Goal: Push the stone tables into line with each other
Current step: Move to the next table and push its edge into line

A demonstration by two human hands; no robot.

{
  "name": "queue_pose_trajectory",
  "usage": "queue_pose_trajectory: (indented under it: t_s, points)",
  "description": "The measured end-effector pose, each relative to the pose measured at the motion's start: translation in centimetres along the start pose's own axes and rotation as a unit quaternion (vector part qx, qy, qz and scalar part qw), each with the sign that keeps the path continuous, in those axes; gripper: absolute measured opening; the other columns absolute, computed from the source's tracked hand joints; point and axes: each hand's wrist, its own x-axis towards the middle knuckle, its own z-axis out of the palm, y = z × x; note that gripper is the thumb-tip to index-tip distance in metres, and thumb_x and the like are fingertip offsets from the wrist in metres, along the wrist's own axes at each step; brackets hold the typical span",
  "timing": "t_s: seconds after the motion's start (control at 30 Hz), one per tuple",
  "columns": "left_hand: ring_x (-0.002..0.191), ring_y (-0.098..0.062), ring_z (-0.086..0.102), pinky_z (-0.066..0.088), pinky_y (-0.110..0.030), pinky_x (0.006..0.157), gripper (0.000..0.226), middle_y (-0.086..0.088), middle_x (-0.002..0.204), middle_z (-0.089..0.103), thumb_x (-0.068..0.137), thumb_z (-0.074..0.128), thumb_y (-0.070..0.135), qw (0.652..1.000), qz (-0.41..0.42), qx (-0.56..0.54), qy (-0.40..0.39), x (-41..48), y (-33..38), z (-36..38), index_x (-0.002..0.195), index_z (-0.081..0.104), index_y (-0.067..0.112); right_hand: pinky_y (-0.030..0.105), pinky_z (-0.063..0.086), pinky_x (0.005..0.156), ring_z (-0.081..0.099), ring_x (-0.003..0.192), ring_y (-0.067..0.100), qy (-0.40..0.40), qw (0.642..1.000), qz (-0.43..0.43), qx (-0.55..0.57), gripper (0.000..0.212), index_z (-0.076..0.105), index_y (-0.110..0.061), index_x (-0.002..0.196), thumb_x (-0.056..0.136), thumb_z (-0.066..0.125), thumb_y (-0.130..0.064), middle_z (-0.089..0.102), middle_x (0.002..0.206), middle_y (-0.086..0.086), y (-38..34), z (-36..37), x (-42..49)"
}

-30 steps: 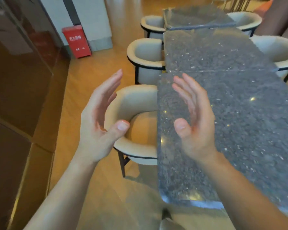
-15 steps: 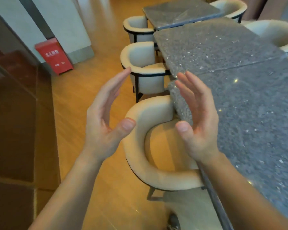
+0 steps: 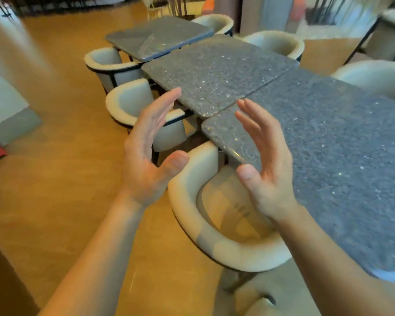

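Since half a second ago the view has swung so the row of stone counters now runs diagonally up and to the left, and the red box by the wall has slid almost out of sight; both hands keep the same raised pose. Left hand (image 3: 146,153) and right hand (image 3: 263,163) are held up in the air, palms facing each other, fingers spread wide and straight, holding nothing and touching nothing. Three grey speckled stone counters stand in a row. Nearest counter (image 3: 342,156) fills the right side, its corner showing just behind the right hand. Middle counter (image 3: 217,71) meets it at its far edge but sits shifted to the left of it, so the side edges do not line up. Far counter (image 3: 157,36) lies beyond the middle counter, again offset to the left. Cream round-backed chairs sit along both sides; one chair (image 3: 214,215) is tucked under the nearest counter, below the hands. Everything stands on a wooden floor (image 3: 55,179)
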Motion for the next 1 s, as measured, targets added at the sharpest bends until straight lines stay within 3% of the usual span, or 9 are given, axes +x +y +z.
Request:
queue_pose_trajectory:
  t_s: [0.23,0.5,0.67,0.77,0.9,0.93,1.0]
  points:
    - [0.157,-0.026,0.045,0.038,-0.052,0.127,0.087,-0.005,0.164,0.049,0.083,0.056,0.088,0.996,0.014,-0.042,-0.08,4.3,-5.4,-1.4,0.152,0.048,0.034,0.054,0.042,0.123,0.051,0.149,0.031,0.074,0.996,0.015,-0.046,0.096,0.038,-0.004,0.151,0.092,0.051,-0.079,0.048,0.157,0.016,2.9,2.4,2.1]
    - [0.157,-0.026,0.044,0.038,-0.058,0.126,0.086,-0.007,0.164,0.048,0.087,0.056,0.084,0.985,-0.005,-0.059,-0.16,9.4,-15.2,-1.5,0.153,0.043,0.03,0.056,0.043,0.121,0.049,0.148,0.036,0.104,0.989,0.027,-0.105,0.101,0.038,0.013,0.149,0.096,0.05,-0.072,0.048,0.155,0.027,11.4,6.2,6.3]
    - [0.157,-0.029,0.044,0.036,-0.059,0.126,0.084,-0.008,0.163,0.049,0.09,0.059,0.08,0.968,0.004,-0.124,-0.218,13.6,-24.2,0.9,0.153,0.044,0.027,0.057,0.043,0.121,0.05,0.148,0.035,0.155,0.973,0.062,-0.157,0.096,0.038,0.005,0.15,0.095,0.05,-0.073,0.048,0.154,0.023,17.4,7.7,8.5]
    - [0.156,-0.027,0.045,0.036,-0.058,0.126,0.086,-0.008,0.163,0.051,0.088,0.06,0.079,0.958,0.002,-0.15,-0.245,15.5,-31.4,3.4,0.154,0.045,0.025,0.056,0.044,0.121,0.049,0.149,0.035,0.174,0.958,0.078,-0.214,0.095,0.037,0.003,0.151,0.095,0.053,-0.072,0.048,0.155,0.022,22.7,8.4,9.7]
    - [0.153,-0.004,0.045,0.035,-0.032,0.127,0.085,0.007,0.161,0.051,0.086,0.057,0.083,0.944,-0.006,-0.133,-0.302,16.6,-41.2,8.3,0.153,0.046,0.033,0.054,0.043,0.121,0.052,0.147,0.03,0.193,0.921,0.154,-0.302,0.096,0.04,-0.003,0.152,0.092,0.053,-0.076,0.051,0.156,0.015,31.1,7.9,8.6]
    - [0.153,0.0,0.044,0.034,-0.03,0.127,0.085,0.007,0.162,0.05,0.086,0.058,0.082,0.94,-0.007,-0.12,-0.32,16.7,-43.6,9.6,0.154,0.045,0.034,0.051,0.043,0.122,0.053,0.147,0.028,0.2,0.908,0.179,-0.322,0.097,0.041,-0.003,0.152,0.091,0.052,-0.078,0.051,0.156,0.012,33.1,7.4,8.2]
    - [0.157,-0.004,0.039,0.032,-0.044,0.13,0.083,0.006,0.167,0.046,0.088,0.065,0.075,0.93,-0.006,-0.083,-0.357,16.6,-47.4,12.1,0.157,0.043,0.035,0.036,0.04,0.124,0.052,0.146,0.019,0.205,0.879,0.23,-0.363,0.099,0.044,-0.007,0.153,0.089,0.052,-0.081,0.05,0.155,0.002,36.0,6.1,7.0]
